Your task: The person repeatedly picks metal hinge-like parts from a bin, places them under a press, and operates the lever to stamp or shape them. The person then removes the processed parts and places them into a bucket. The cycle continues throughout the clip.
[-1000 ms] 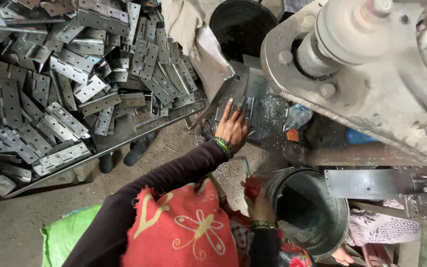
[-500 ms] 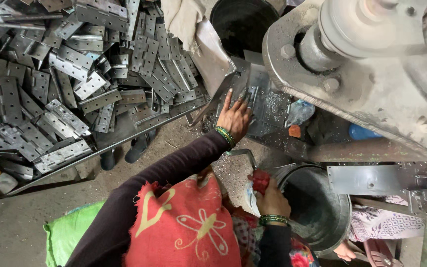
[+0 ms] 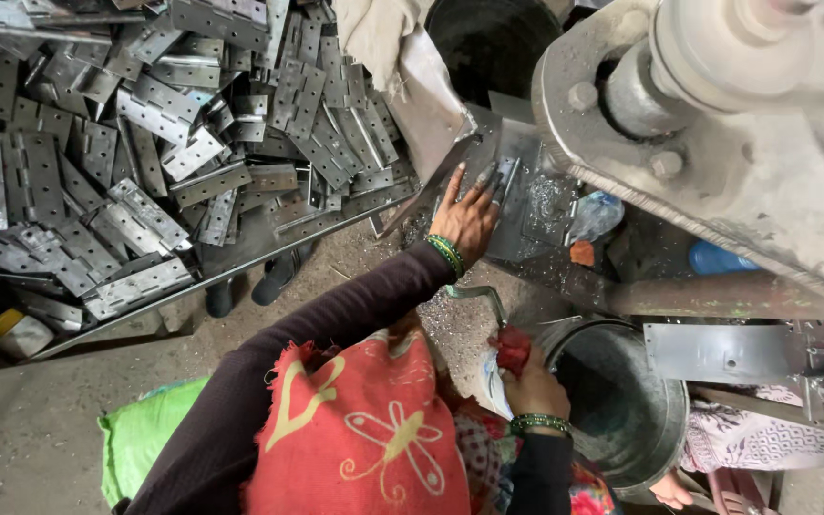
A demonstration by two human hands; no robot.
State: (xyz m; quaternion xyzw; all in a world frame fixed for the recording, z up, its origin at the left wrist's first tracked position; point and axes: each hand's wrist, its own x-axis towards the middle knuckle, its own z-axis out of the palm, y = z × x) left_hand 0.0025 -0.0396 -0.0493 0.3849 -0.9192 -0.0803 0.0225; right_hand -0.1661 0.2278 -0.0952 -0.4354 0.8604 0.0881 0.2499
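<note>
Two hands busy: left hand (image 3: 467, 217) now flat, fingers spread, on grey steel plate (image 3: 517, 191) beside metal bucket (image 3: 622, 410); right hand (image 3: 531, 386) has risen, fingers clamped on red-handled tool (image 3: 512, 348).

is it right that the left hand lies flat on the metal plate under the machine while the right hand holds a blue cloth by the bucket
Not quite. In the head view the cloth in the right hand is red, not blue. The rest holds: the left hand lies flat on the metal plate under the machine, and the right hand is by the bucket.
</note>
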